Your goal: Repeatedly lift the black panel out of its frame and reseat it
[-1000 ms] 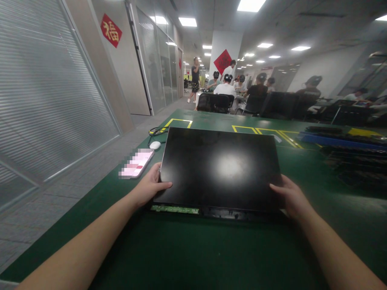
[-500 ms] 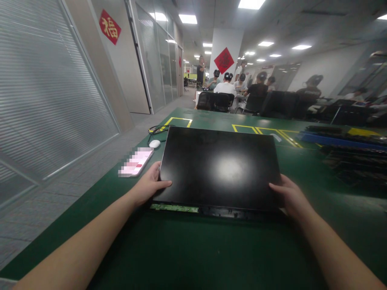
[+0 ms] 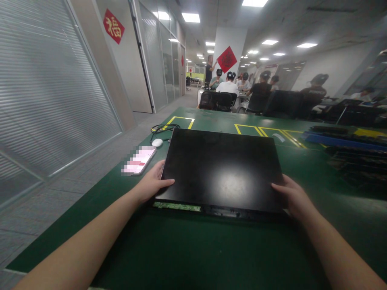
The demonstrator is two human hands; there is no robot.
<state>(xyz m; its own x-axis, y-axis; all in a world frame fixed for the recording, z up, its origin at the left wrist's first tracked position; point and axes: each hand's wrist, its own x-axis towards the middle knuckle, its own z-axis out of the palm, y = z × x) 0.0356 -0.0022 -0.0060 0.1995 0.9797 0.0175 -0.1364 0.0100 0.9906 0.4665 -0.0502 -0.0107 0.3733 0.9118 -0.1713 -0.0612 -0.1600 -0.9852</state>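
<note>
Squarely between two hands: black panel (image 3: 222, 169)

It lies on the green bench (image 3: 193, 249), long axis running left to right. Left hand (image 3: 151, 185) grips its near-left corner, right hand (image 3: 294, 197) its near-right corner, both equally close.

Left hand (image 3: 152, 183) and right hand (image 3: 294, 197) wide apart, each clamped, thumb uppermost.

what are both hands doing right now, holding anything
Left hand: closed on the left edge of the flat black rectangular panel, thumb on top.
Right hand: closed on the same panel's right edge, thumb on top.
</note>
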